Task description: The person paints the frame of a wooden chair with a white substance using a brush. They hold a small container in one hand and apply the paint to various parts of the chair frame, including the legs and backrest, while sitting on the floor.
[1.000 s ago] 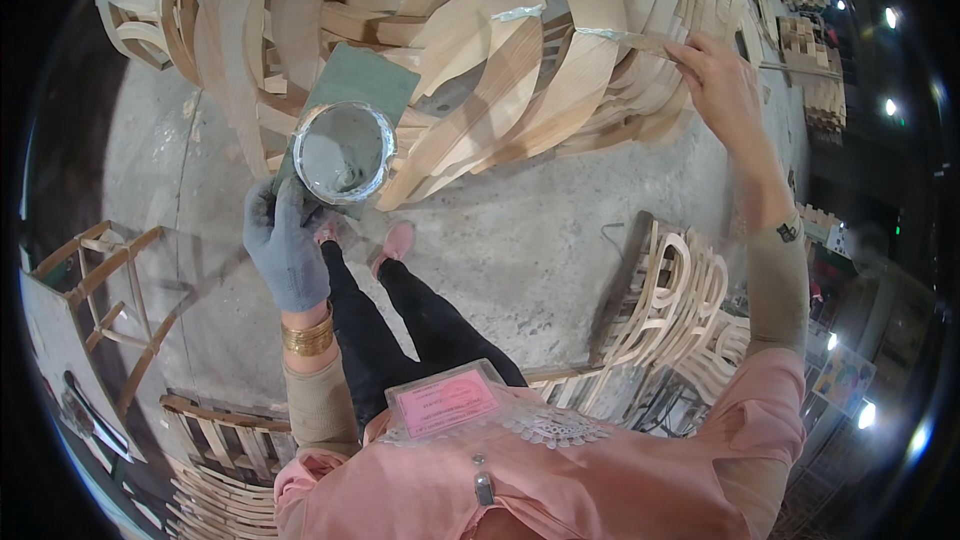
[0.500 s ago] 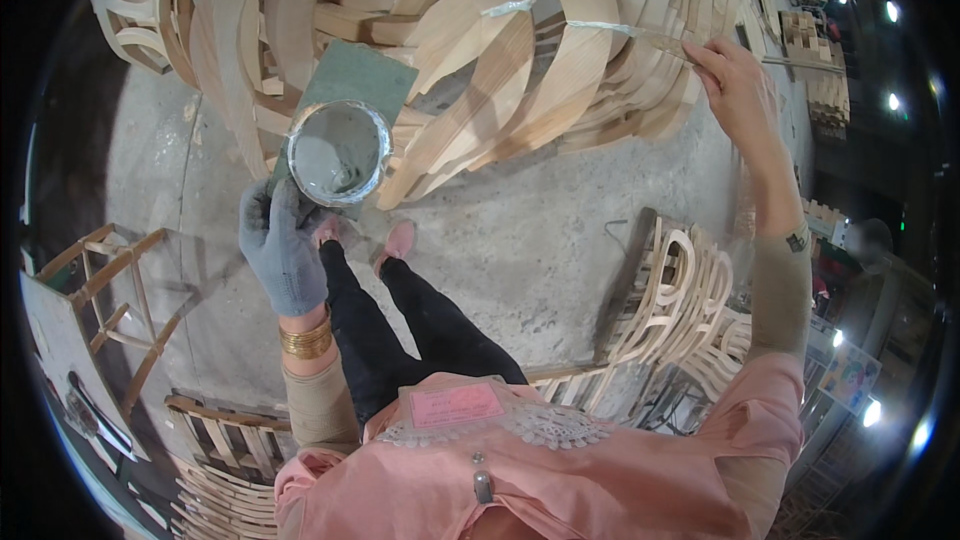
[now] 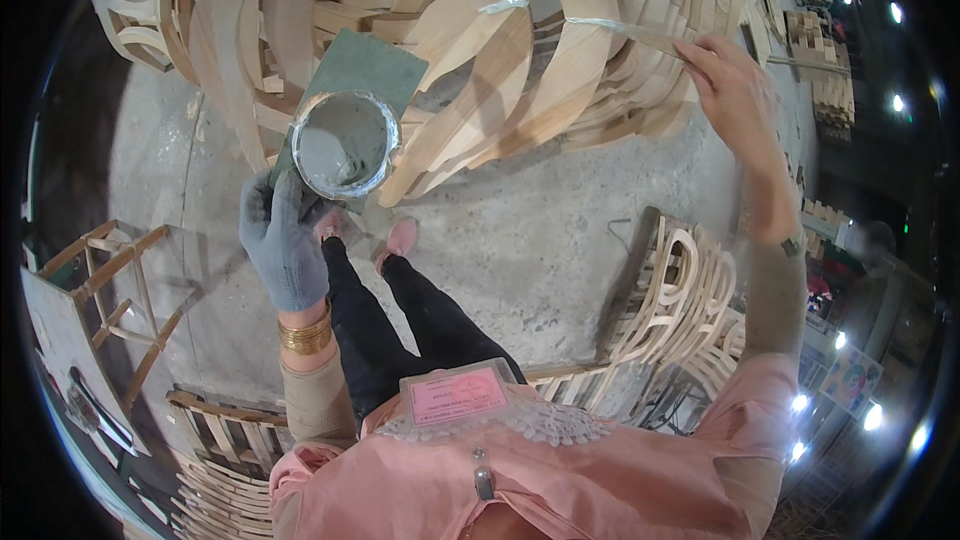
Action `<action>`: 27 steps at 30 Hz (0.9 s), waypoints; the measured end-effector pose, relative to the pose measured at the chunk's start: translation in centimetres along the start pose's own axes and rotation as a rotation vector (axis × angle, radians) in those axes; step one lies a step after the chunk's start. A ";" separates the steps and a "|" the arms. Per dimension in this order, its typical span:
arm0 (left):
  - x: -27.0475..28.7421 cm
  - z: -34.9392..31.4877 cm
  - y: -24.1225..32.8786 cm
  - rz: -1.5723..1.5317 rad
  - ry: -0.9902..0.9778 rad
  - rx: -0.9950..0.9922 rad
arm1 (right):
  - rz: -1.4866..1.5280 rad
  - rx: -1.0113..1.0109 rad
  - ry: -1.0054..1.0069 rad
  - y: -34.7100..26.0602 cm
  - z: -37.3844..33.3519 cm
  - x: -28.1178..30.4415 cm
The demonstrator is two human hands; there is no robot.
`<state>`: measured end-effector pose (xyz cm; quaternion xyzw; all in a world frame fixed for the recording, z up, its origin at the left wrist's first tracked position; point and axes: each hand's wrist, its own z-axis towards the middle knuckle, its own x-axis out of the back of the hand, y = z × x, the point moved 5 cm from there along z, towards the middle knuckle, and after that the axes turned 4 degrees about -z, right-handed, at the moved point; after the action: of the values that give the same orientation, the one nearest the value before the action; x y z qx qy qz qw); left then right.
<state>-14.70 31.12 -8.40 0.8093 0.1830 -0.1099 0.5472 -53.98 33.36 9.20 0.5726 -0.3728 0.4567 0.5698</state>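
A round tub (image 3: 385, 172) with grey paste (image 3: 352, 175) inside is carried on a green board (image 3: 378, 65), whose near end, just below the tub, is gripped by the gloved left hand (image 3: 290, 250); whether the tub itself is touched by its fingers cannot be told. The hands are held well apart. Well to the right of the tub, a thin flat blade (image 3: 652, 38) is pinched between thumb and fingers of the bare right hand (image 3: 735, 90), its tip laid at a pale band across a curved wooden piece (image 3: 580, 70). Another curved piece (image 3: 505, 50), nearer the tub, is crossed by a similar band. Below and right of the tub, wooden frames (image 3: 680, 280) are stacked on the concrete floor (image 3: 500, 280).
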 end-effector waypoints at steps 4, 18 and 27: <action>-1.0 -0.1 0.2 0.013 -0.034 -0.014 | -0.076 0.093 -0.033 -1.7 2.1 -2.2; -0.8 -0.3 0.6 -0.003 -0.004 -0.015 | -0.079 0.064 -0.078 -1.5 2.5 -1.6; 0.3 -0.5 0.8 0.019 0.003 -0.019 | -0.156 0.065 -0.106 -1.9 2.7 -1.8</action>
<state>-14.09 31.37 -7.69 0.8061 0.1769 -0.1017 0.5555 -52.51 30.66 7.07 0.6416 -0.3416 0.3916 0.5642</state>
